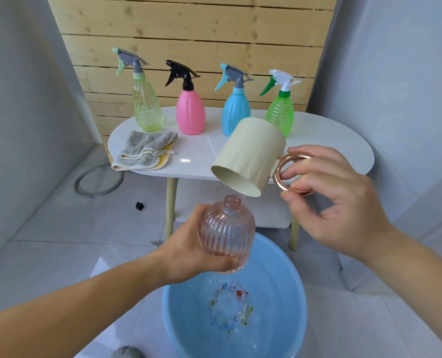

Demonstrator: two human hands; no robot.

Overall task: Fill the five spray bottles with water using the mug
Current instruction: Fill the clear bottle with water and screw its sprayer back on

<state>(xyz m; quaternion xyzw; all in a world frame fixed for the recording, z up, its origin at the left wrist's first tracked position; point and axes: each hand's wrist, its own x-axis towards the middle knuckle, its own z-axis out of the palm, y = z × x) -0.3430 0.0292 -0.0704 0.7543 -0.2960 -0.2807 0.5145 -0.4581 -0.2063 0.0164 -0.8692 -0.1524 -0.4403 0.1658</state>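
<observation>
The left hand [188, 250] is wrapped round the belly of the pink glass-clear bottle [227, 233], thumb on the near side and fingers curled under its base, holding it upright with the neck leaning slightly away. The bottle is squat and rounded, ribbed top to bottom, tinted pale rose. Its threaded neck is open, with no sprayer on it. I cannot tell how much water is inside.

The right hand [338, 202] pinches the ring handle [279, 180], a shiny rose-gold hoop, between thumb and curled fingers. With it the hand holds the cream mug [250, 156] tipped steeply, mouth down and to the left. The mug's lower lip sits just above and beside the bottle's neck.

Both are held over a light blue basin [178, 319] on the floor. It holds water, rippled under the bottle, and a coloured pattern shows blurred through it.

Behind stands a white oval table [330, 146]. On it four capped spray bottles stand in a row: the yellow-green bottle [146, 104], the pink opaque bottle [190, 112], the blue bottle [235, 112] and the green bottle [280, 115]. A folded grey cloth [145, 151] lies at the table's left front edge. A wooden slat panel [188, 21] backs the table.
</observation>
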